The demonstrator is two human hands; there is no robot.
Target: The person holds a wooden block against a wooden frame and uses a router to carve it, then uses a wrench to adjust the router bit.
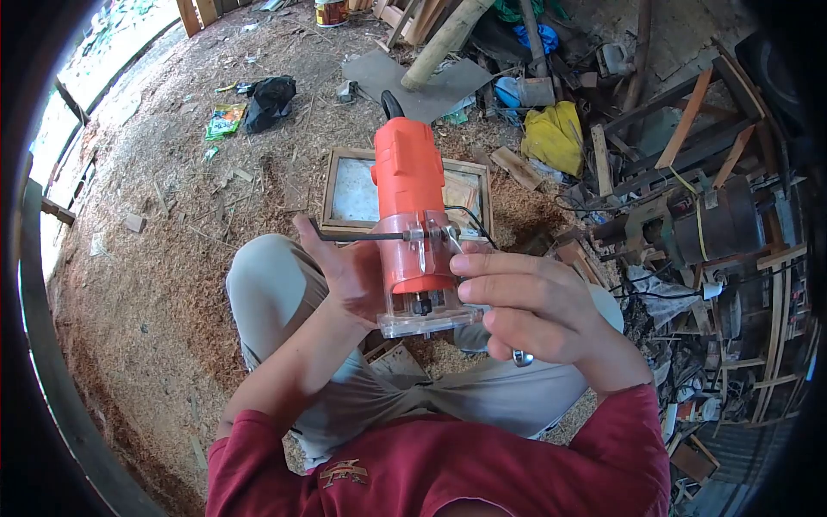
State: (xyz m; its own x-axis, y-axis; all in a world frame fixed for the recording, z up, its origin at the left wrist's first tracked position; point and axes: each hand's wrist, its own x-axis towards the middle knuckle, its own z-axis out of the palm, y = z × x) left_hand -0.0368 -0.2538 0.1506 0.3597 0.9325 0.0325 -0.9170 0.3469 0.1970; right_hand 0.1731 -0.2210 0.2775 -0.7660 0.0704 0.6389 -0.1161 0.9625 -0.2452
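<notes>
Holding the orange router [412,198] upright over my lap: left hand [345,276] cupped round its body, right hand [525,306] gripping the clear base [426,310]. Hex key [357,234] sits in the clamp, base not off yet. Looks mid-adjustment; can't tell if it's loosened.

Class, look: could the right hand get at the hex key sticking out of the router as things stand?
Probably yes. The right hand rests on the router, close beside the hex key, with nothing between; but the left hand seems to grip its end.
</notes>
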